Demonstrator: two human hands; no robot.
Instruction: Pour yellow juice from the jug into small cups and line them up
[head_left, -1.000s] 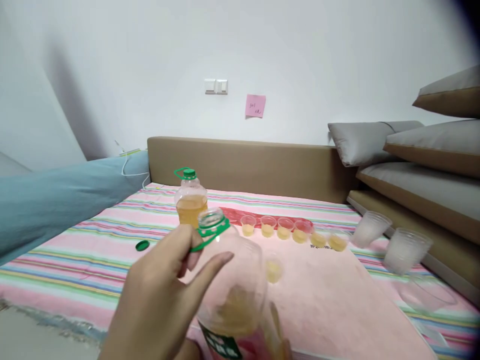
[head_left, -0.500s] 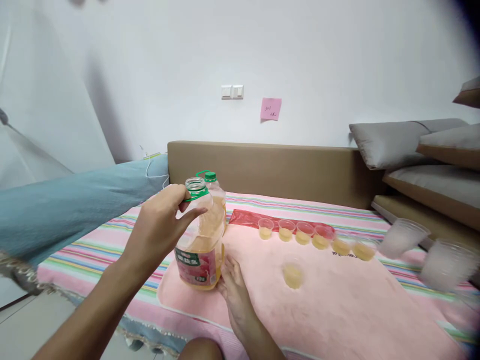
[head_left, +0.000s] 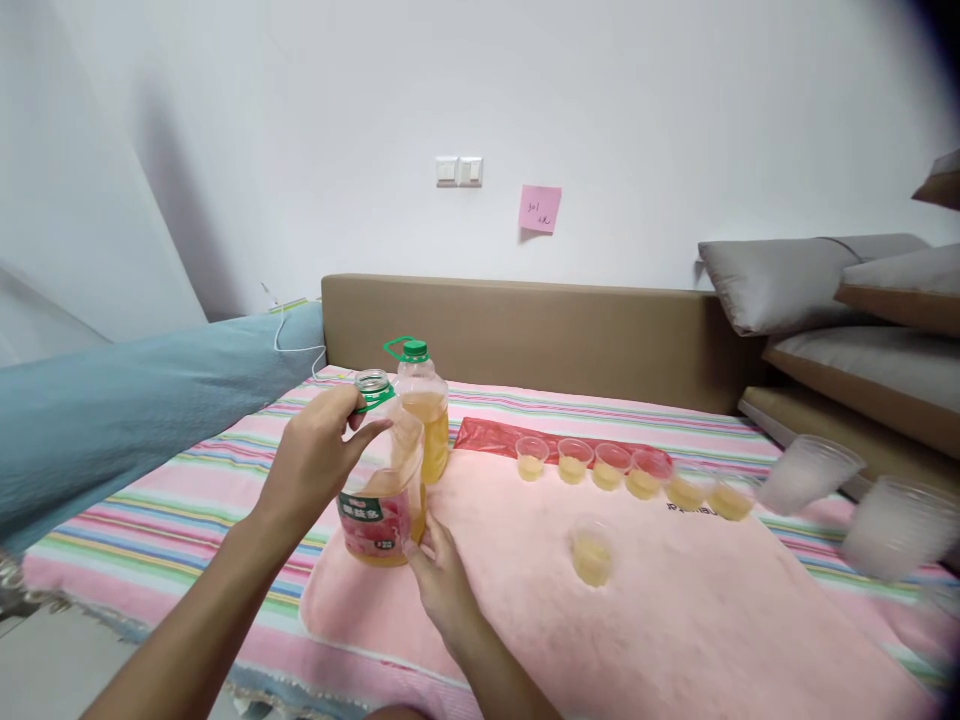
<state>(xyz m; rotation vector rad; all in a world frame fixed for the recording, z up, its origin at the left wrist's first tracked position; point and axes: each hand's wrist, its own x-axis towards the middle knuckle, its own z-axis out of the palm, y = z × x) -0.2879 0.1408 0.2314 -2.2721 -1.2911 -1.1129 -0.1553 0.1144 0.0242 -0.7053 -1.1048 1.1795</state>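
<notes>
Open bottle (head_left: 379, 490) of yellow liquid at centre-left of frame, left hand (head_left: 315, 455) grip clasping its neck, right hand (head_left: 442, 585) grip cupping its base, capped bottle (head_left: 424, 410) just behind, on pink mat (head_left: 675, 620).

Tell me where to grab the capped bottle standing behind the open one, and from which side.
Probably best by the green loop handle at the neck of the capped bottle, coming from above and the left. It stands upright, the loop juts out leftward beside the cap, and its body is wide and smooth. The open bottle, held by the left hand and right hand, blocks the near side.
</notes>
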